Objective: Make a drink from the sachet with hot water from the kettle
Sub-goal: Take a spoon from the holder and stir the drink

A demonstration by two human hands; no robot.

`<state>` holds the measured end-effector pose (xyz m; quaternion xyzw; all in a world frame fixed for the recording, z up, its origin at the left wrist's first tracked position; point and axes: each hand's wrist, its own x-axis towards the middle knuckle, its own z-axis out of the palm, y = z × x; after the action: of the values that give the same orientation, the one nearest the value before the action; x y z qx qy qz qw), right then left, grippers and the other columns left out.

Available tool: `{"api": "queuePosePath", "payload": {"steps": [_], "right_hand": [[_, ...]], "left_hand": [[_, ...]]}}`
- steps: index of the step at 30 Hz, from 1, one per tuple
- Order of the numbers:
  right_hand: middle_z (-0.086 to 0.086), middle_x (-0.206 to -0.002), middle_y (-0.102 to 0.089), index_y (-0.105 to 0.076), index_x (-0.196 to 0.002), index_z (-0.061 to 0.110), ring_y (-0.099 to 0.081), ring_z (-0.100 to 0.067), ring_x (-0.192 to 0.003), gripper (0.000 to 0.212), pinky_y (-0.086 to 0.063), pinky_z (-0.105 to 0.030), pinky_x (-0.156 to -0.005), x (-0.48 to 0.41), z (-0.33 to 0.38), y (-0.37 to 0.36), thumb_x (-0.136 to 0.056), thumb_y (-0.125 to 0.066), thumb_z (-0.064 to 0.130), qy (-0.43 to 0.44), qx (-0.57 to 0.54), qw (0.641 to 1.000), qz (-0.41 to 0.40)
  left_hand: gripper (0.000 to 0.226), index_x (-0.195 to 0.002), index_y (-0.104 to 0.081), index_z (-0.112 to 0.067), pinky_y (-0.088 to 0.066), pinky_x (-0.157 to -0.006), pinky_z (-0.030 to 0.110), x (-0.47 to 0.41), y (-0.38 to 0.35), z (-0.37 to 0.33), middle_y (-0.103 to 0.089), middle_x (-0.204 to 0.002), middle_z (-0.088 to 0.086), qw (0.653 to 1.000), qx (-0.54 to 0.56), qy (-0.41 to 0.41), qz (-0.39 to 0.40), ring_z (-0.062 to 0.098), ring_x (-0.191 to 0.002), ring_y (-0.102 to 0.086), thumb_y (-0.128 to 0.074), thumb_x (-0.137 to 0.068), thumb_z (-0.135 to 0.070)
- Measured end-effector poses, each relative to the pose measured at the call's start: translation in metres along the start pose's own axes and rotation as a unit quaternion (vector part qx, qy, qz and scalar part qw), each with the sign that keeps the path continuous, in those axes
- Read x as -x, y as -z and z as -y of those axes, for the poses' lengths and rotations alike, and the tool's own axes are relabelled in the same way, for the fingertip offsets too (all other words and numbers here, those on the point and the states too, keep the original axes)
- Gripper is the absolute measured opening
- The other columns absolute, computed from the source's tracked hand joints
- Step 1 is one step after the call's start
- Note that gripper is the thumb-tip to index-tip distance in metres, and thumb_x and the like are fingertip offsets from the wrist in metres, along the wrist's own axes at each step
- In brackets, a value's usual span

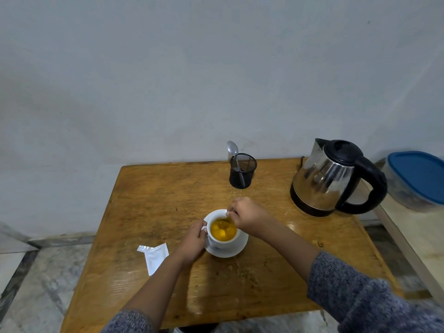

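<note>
Our left hand [192, 241] grips the cup [223, 233] by its handle; our right hand [248, 216] pinches a spoon [225, 222] dipped in the yellow drink [222, 230].

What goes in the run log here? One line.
stage: stirring | left hand: holds cup | right hand: spoon in drink | sachet: torn, on table

Around the cup [223, 233], the table [149, 203] lies bare from nine to eleven o'clock. The mesh holder [242, 171] blocks twelve, the kettle [329, 179] two, and the torn sachet [153, 254] lies at eight. Both forearms close off five through seven.
</note>
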<state>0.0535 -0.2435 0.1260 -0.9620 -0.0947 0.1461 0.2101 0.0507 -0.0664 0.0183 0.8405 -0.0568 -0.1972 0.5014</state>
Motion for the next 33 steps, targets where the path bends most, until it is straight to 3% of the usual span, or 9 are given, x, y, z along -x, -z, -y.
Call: {"api": "queuePosePath", "payload": {"steps": [4, 10, 19, 28, 33], "right_hand": [[-0.009, -0.112, -0.061, -0.065, -0.113, 0.007, -0.056, -0.019, -0.095, 0.031, -0.045, -0.030, -0.074, 0.007, -0.011, 0.005, -0.096, -0.046, 0.025, 0.022, 0.010, 1.000, 0.018], [-0.002, -0.114, -0.061, -0.066, -0.113, 0.013, -0.056, -0.017, -0.100, 0.032, -0.050, -0.038, -0.083, 0.021, -0.011, 0.022, -0.096, -0.045, 0.030, 0.099, 0.061, 0.992, 0.038], [0.000, -0.101, -0.065, -0.070, -0.105, 0.016, -0.059, -0.016, -0.086, 0.029, -0.041, -0.029, -0.060, 0.031, -0.012, 0.047, -0.095, -0.046, 0.029, 0.245, 0.117, 0.961, -0.054], [0.001, -0.097, -0.065, -0.071, -0.102, 0.016, -0.059, -0.015, -0.081, 0.030, -0.046, -0.032, -0.060, 0.031, -0.010, 0.046, -0.095, -0.046, 0.030, 0.255, 0.115, 0.958, -0.066], [0.001, -0.100, -0.064, -0.070, -0.103, 0.015, -0.059, -0.015, -0.084, 0.028, -0.049, -0.035, -0.067, 0.035, -0.016, 0.043, -0.095, -0.047, 0.029, 0.210, 0.076, 0.973, -0.056]], "left_hand": [[0.017, -0.094, -0.051, -0.029, -0.040, -0.077, 0.030, 0.000, -0.001, 0.001, -0.056, -0.105, 0.005, 1.000, 0.001, 0.003, -0.003, 0.014, -0.091, -0.051, -0.037, -0.096, -0.020], [0.016, -0.099, -0.053, -0.027, -0.041, -0.080, 0.031, -0.001, -0.001, 0.004, -0.058, -0.109, 0.006, 1.000, -0.001, 0.012, 0.000, 0.019, -0.098, -0.053, -0.037, -0.096, -0.022], [0.016, -0.101, -0.051, -0.026, -0.039, -0.076, 0.029, 0.002, -0.003, -0.002, -0.057, -0.105, 0.004, 1.000, 0.000, 0.015, -0.006, 0.015, -0.093, -0.051, -0.037, -0.097, -0.020], [0.016, -0.105, -0.051, -0.025, -0.039, -0.080, 0.031, 0.000, -0.005, 0.003, -0.058, -0.115, 0.009, 1.000, 0.003, 0.023, -0.018, 0.018, -0.099, -0.053, -0.038, -0.096, -0.023], [0.016, -0.103, -0.051, -0.027, -0.040, -0.080, 0.030, 0.001, -0.005, 0.004, -0.058, -0.113, 0.007, 1.000, 0.006, 0.021, -0.018, 0.017, -0.098, -0.053, -0.038, -0.096, -0.022]]}}
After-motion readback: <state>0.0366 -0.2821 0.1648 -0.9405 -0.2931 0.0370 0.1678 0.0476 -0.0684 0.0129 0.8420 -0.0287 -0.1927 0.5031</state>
